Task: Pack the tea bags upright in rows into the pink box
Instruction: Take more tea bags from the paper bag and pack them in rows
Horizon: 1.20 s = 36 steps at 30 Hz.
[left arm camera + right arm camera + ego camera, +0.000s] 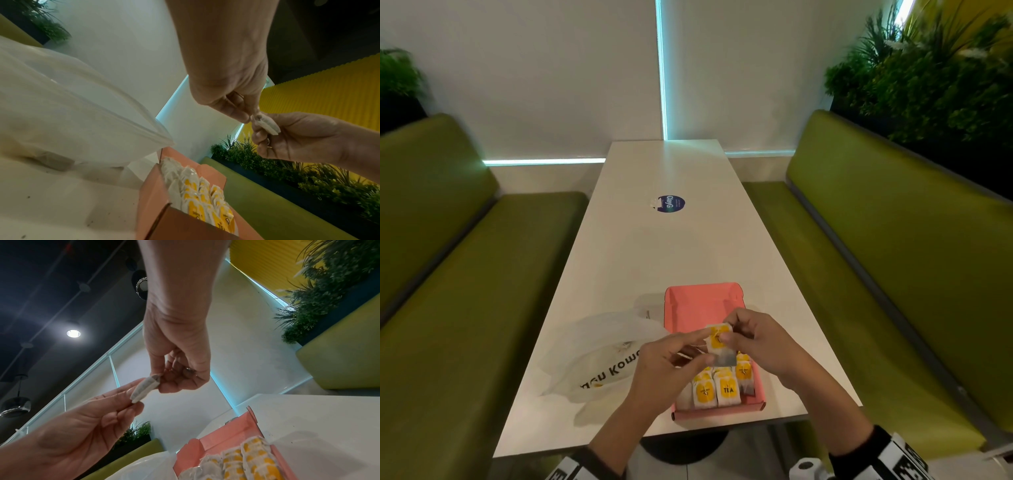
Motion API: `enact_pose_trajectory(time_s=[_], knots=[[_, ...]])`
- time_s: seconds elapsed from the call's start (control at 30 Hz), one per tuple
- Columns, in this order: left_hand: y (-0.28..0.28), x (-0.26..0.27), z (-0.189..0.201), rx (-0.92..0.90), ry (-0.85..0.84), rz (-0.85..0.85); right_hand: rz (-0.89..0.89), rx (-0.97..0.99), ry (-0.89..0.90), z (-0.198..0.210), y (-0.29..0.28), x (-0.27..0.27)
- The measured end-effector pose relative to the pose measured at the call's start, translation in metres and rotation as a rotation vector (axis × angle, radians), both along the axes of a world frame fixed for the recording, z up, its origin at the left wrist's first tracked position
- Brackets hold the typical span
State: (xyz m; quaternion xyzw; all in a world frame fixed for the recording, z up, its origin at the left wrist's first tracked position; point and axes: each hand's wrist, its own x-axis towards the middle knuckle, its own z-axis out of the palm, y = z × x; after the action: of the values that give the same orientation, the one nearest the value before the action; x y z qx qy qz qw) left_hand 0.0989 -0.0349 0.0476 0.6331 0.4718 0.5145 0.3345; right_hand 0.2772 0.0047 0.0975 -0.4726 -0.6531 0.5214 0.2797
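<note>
The pink box (pixel 702 301) lies open on the white table (pixel 654 257), near its front edge. Several white tea bags with yellow labels (pixel 726 390) stand upright in rows at the box's near end; its far half is bare. Above the middle of the box, both hands hold one more tea bag (pixel 719 344). My left hand (pixel 703 346) pinches its left side and my right hand (pixel 727 329) pinches its top right. The wrist views show the same bag edge-on (pixel 267 125) (pixel 144 387), with the box (pixel 152 194) (pixel 226 438) below it.
A crumpled clear plastic bag (pixel 602 349) with dark lettering lies just left of the box, touching its side. A round blue sticker (pixel 670 204) sits farther up the table. Green benches (pixel 465 274) flank the table on both sides.
</note>
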Motion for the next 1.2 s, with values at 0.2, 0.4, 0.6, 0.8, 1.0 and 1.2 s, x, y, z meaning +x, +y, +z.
enact_pose_trajectory(time_s=[0.2,0.4,0.6,0.8,1.0,1.2], knots=[[0.003,0.000,0.001,-0.034,-0.023,0.064,-0.005,-0.027,0.066,0.003,-0.002,0.000],[0.001,0.001,0.004,0.098,0.059,0.124,-0.045,-0.050,0.193,0.008,-0.004,-0.001],[-0.002,0.001,0.001,0.226,0.093,0.011,-0.162,-0.094,0.344,0.010,-0.005,-0.009],[-0.004,0.008,0.005,0.087,-0.007,-0.037,-0.358,-0.077,0.435,0.009,-0.014,-0.031],[-0.006,0.009,0.015,0.042,-0.053,-0.154,-0.497,-0.006,0.427,0.003,-0.014,-0.046],[-0.007,0.008,0.015,0.106,0.019,-0.162,-0.564,0.173,0.365,0.003,-0.009,-0.045]])
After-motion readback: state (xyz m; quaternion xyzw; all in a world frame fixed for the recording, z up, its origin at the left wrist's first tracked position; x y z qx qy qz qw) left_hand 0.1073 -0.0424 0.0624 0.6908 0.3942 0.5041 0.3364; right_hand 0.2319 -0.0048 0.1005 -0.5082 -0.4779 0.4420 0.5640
